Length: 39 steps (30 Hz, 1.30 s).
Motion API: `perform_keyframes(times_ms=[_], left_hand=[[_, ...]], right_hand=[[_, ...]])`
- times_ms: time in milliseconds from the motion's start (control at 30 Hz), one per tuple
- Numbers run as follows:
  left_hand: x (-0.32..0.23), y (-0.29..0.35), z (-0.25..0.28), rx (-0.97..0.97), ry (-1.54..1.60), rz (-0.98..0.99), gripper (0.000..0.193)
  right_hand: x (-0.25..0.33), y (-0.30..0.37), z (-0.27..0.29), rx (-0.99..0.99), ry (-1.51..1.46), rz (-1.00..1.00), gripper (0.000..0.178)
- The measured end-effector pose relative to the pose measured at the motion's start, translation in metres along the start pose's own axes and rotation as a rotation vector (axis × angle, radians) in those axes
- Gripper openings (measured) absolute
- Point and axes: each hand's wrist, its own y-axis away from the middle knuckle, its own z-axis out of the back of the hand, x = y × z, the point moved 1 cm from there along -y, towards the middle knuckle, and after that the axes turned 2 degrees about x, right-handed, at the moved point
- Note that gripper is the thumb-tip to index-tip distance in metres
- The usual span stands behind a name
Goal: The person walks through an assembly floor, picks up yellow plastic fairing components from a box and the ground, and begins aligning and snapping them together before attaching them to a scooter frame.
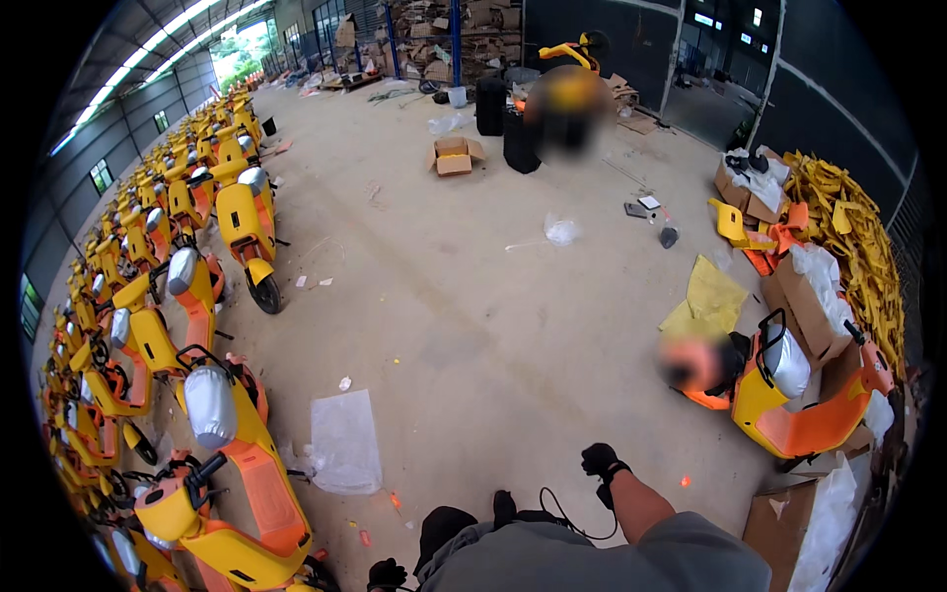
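Note:
My right hand (598,461), in a black glove, is held out over the bare floor with its fingers curled in. Whether anything is inside them is hidden. A black cable (564,515) loops beside that forearm. My left hand (387,574), also black-gloved, is low at the bottom edge, partly cut off; its fingers are too dark to read. Nearest to it stands a yellow and orange electric scooter (268,493) with a silver seat cover (211,407). Neither hand touches a scooter. Further off to the right is another yellow and orange scooter (779,419), with a blurred patch at its end.
Rows of scooters (178,202) line the left side. A plastic sheet (345,441) and yellow sheet (706,296) lie on the floor. Cartons (801,306) and piled yellow panels (846,237) crowd the right. An open box (455,158) and black bins (490,106) stand ahead, near a blurred figure.

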Motion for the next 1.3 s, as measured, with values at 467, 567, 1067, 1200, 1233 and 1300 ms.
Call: perform_keyframes(times_ms=[467,567,1067,1200,1233,1300], left_hand=[[-0.469,-0.286,-0.123,-0.231,-0.977,0.026,0.037],[-0.565,-0.330,-0.138,-0.228,-0.985,0.022,0.045],[-0.847,-0.522,-0.185,-0.184,-1.113,0.092,0.063],[-0.932,-0.562,-0.222,-0.159,-1.258,0.048,0.054],[-0.951,-0.568,-0.226,-0.161,-1.271,0.038,0.052],[-0.986,-0.599,-0.249,-0.117,-1.327,0.034,0.048]], right_hand=[[0.007,-0.274,0.175,0.053,-1.080,-0.985,0.034],[0.003,-0.269,0.198,0.071,-1.110,-1.133,0.031],[0.009,-0.499,0.235,0.053,-1.392,-1.357,0.038],[-0.042,-0.632,0.301,-0.090,-1.227,-1.190,0.038],[-0.052,-0.668,0.327,-0.133,-1.167,-1.121,0.038],[-0.089,-0.736,0.355,-0.157,-0.983,-0.909,0.037]])
